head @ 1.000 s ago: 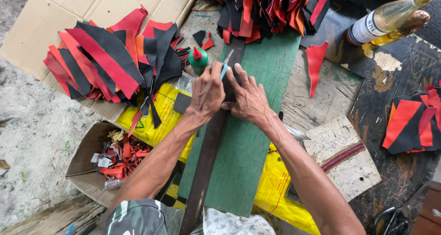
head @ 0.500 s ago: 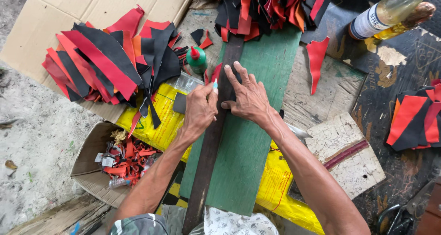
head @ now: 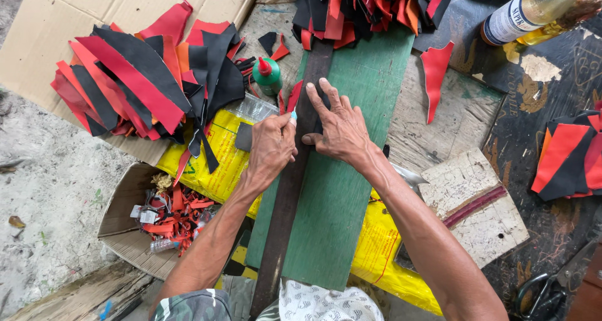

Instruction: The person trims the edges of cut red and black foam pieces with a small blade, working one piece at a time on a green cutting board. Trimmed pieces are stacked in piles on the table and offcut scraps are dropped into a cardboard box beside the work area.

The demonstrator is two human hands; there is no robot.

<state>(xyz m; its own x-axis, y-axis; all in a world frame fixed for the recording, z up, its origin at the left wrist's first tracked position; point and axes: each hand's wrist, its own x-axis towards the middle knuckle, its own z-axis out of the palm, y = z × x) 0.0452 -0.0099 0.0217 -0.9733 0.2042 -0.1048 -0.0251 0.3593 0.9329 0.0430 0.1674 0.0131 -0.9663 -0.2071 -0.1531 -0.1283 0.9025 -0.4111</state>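
A long dark brown strip (head: 285,202) lies lengthwise on a green board (head: 351,189). My left hand (head: 271,147) is closed on a small blade with a pale blue tip (head: 293,115), held at the strip's left edge. A thin red sliver (head: 295,95) stands up just beyond the blade. My right hand (head: 338,130) lies flat on the strip, fingers spread, pressing it onto the board right beside the left hand.
Piles of red, black and orange cut pieces lie at left (head: 138,83), top (head: 370,7) and right (head: 570,158). Also here: a green glue bottle (head: 269,76), a glass bottle (head: 533,14), a cardboard box of scraps (head: 169,214), a white wooden block (head: 476,202), scissors (head: 545,289) and a yellow sack (head: 213,158).
My left hand with the blade has drawn back along the strip's left edge toward me. The right hand has stayed pressed on the strip.
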